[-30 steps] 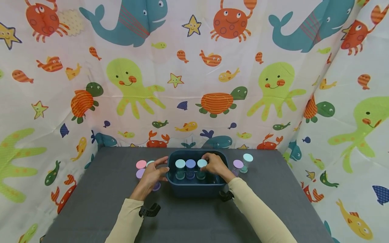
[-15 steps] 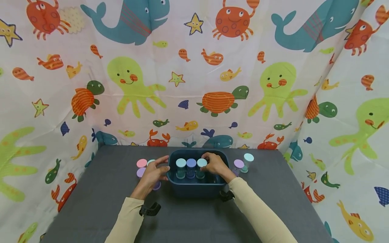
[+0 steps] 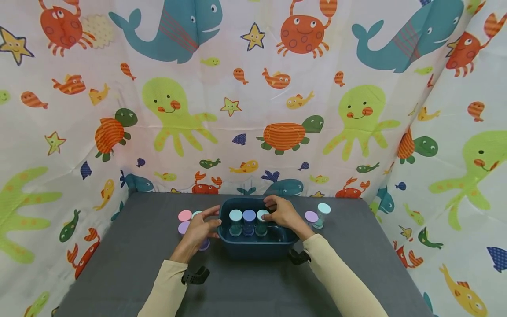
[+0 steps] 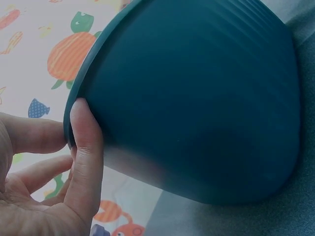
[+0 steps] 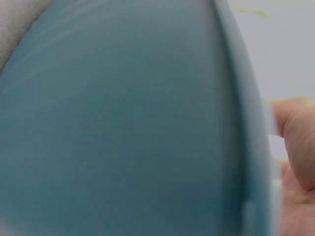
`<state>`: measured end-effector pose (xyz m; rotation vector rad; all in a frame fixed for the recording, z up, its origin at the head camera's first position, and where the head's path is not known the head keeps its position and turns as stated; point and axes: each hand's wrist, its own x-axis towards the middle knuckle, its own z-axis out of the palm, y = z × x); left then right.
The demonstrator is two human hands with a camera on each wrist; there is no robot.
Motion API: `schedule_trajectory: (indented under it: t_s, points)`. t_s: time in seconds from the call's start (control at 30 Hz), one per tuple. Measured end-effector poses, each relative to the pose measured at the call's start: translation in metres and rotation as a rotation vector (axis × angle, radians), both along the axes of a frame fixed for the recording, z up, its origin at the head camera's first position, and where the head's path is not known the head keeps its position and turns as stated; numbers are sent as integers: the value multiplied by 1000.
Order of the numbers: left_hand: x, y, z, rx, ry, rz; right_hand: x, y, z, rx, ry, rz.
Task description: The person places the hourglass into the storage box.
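Observation:
A dark blue plastic bin (image 3: pixel 257 251) stands on the table. My left hand (image 3: pixel 200 229) pinches its left rim; in the left wrist view the thumb (image 4: pixel 86 132) lies on the near side of the wall. Inside, side by side, stand a small clear jar with a mint lid (image 3: pixel 235 215), one with a blue-violet lid (image 3: pixel 249 215) and a second mint-lidded jar (image 3: pixel 261 228). My right hand (image 3: pixel 284 215) is at this right jar, thumb at the lid's right edge, index finger raised beyond it. The bin's wall hides the right fingertips in the right wrist view.
Left of the bin, partly behind my left hand, are a pink-lidded jar (image 3: pixel 184 215), a lilac-lidded jar (image 3: pixel 183 227) and others. At right stand a lilac-lidded jar (image 3: pixel 311 217) and a mint-lidded jar (image 3: pixel 323 209). A patterned curtain (image 3: pixel 253 97) hangs behind the grey table (image 3: pixel 253 290).
My right hand has shifted slightly right and its fingers have spread, so more of the right jar's mint lid shows. My left hand stays on the rim.

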<state>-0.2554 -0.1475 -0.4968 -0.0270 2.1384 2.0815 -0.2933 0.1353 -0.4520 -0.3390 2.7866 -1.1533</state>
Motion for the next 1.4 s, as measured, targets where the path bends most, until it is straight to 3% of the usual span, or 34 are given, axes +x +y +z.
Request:
schedule_trajectory:
  t_s: [0.37,0.8,1.4]
  points:
    - [1,2,-2,-2,-14,11,16,15,15,-77,59,-77]
    - [1,2,-4,14,-7,5,26,46,17,-223,167,-132]
    - [-1,-1,0,13,-11,0,19,114,-3,-224,255,-304]
